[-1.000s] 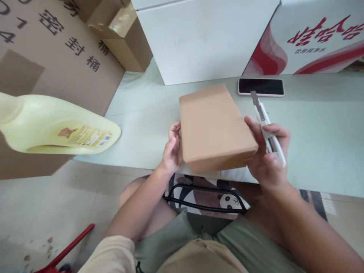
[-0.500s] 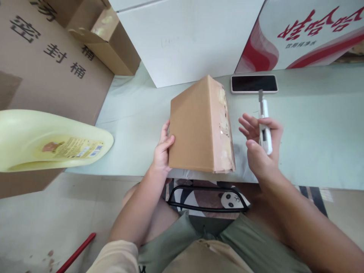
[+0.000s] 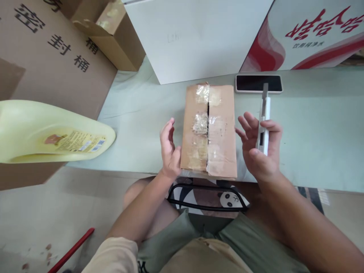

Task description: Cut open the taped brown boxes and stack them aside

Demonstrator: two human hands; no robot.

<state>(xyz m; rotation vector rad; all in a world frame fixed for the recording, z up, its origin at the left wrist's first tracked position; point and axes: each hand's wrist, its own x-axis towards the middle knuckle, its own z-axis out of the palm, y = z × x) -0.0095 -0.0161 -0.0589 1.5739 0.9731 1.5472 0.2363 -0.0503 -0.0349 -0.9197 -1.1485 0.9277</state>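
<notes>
Head cam shows the small brown box (image 3: 223, 151) sitting between the two hands on the covered table (image 3: 315, 144), taped side up. Left hand (image 3: 170, 157) is open next to it, fingers loosely spread, thumb side right by the box edge; can't tell if it's actually pressing. Right hand (image 3: 263, 163) has the white cutter (image 3: 266, 110) gripped, blade (image 3: 265, 91) out and pointing away from the person, other fingers spread near the box.

As for progress, the flaps (image 3: 189, 110) look shut, patchy tape (image 3: 200, 123) sits along the seam, and there's a dark gap in places. Can't tell if any tape is cut. Blade's off the cardboard, and no contents show.

Phone (image 3: 250, 83) is just beyond the right hand, yellow bottle (image 3: 57, 132) off left of the left hand.
</notes>
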